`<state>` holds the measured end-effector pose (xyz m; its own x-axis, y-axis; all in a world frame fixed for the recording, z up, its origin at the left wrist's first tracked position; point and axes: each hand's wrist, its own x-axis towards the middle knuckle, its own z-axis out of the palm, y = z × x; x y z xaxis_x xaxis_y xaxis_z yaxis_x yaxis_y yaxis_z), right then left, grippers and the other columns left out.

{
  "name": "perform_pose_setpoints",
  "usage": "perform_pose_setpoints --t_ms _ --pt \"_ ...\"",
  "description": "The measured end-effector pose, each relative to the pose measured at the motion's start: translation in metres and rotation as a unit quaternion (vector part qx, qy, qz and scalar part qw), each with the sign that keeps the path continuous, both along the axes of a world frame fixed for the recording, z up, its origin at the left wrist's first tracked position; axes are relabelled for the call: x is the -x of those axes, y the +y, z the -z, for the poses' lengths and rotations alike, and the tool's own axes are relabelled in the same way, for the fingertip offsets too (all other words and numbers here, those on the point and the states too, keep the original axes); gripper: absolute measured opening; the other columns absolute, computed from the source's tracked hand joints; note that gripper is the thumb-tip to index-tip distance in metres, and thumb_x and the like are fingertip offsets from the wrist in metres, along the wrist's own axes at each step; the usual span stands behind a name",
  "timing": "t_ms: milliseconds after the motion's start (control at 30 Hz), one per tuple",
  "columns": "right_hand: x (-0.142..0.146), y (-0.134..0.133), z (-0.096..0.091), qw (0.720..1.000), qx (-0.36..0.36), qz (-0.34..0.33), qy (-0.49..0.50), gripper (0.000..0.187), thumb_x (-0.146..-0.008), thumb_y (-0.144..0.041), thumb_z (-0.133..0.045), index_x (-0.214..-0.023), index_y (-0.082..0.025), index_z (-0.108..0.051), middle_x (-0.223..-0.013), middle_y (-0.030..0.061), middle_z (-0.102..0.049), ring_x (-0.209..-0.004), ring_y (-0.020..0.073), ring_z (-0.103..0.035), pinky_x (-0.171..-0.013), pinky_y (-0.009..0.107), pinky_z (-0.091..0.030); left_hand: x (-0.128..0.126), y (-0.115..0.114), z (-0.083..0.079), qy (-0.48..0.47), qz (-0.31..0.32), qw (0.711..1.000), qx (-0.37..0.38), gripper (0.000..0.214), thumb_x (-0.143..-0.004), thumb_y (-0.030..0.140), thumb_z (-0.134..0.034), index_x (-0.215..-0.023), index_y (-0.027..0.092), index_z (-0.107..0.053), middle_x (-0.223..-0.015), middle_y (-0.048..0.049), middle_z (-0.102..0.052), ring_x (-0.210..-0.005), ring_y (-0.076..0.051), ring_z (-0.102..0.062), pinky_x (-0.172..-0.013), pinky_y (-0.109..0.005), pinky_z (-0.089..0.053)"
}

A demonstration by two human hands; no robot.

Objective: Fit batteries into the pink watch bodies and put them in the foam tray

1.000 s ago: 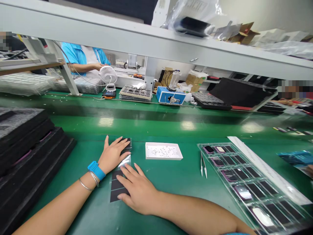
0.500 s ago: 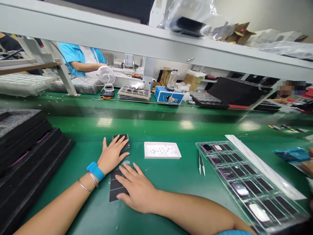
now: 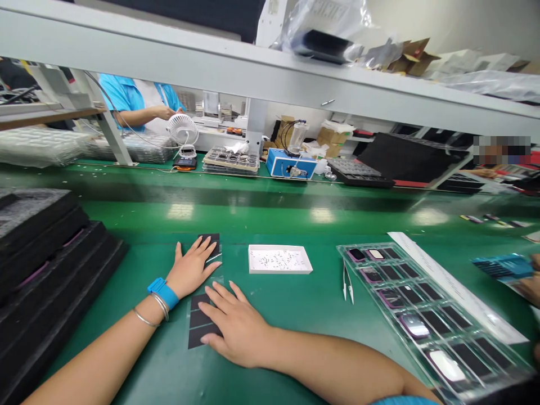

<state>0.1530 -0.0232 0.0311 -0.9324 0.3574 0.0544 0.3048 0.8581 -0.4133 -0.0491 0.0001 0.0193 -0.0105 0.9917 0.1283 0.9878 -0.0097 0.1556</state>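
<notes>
My left hand (image 3: 192, 267) lies with fingers spread on the upper part of a clear film strip carrying black rectangular pieces (image 3: 213, 241). On the lower part of the strip, more black rectangles (image 3: 200, 320) sit under the fingertips of my right hand (image 3: 236, 323), which is flat with its fingers apart. Whether the two parts are one sheet is hidden by the hands. To the right of my hands stands a shallow white box (image 3: 280, 271) with many tiny dark bits in it. White-tipped tweezers (image 3: 348, 284) lie farther right.
A clear tray (image 3: 396, 315) with black pads and purple-rimmed parts is at right, beside a white paper strip (image 3: 455, 287). Stacked black foam trays (image 3: 63, 270) stand at left. Another person's hand (image 3: 531, 281) is at the right edge. A shelf beam (image 3: 236, 73) crosses above.
My left hand has shifted slightly to the left and down on the film, baring more of the upper black piece. My right hand stays in place.
</notes>
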Motion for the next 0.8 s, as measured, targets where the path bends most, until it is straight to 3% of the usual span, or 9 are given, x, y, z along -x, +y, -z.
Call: perform_pose_setpoints --t_ms 333,800 --pt "-0.0001 0.0001 -0.0017 1.0 0.013 0.0 0.002 0.056 -0.094 -0.051 -0.037 -0.14 -0.018 -0.034 -0.149 0.0104 -0.027 -0.141 0.0214 -0.013 -0.115 0.048 -0.008 -0.0021 -0.0012 -0.0051 0.004 0.012 1.0 0.0 0.047 -0.092 0.044 -0.039 -0.135 0.026 -0.041 -0.143 -0.007 -0.038 -0.135 -0.03 -0.029 -0.103 -0.072 -0.009" --pt "0.0008 0.0003 0.0005 1.0 0.016 -0.002 0.002 0.056 -0.094 -0.05 -0.036 -0.14 -0.018 -0.034 -0.15 0.0114 -0.026 -0.141 0.0219 -0.012 -0.115 0.049 -0.008 -0.0025 -0.0004 -0.0074 0.013 0.004 0.999 0.039 0.05 -0.093 0.045 -0.034 -0.139 0.025 -0.033 -0.148 -0.0058 -0.028 -0.138 -0.027 -0.021 -0.103 -0.072 -0.012"
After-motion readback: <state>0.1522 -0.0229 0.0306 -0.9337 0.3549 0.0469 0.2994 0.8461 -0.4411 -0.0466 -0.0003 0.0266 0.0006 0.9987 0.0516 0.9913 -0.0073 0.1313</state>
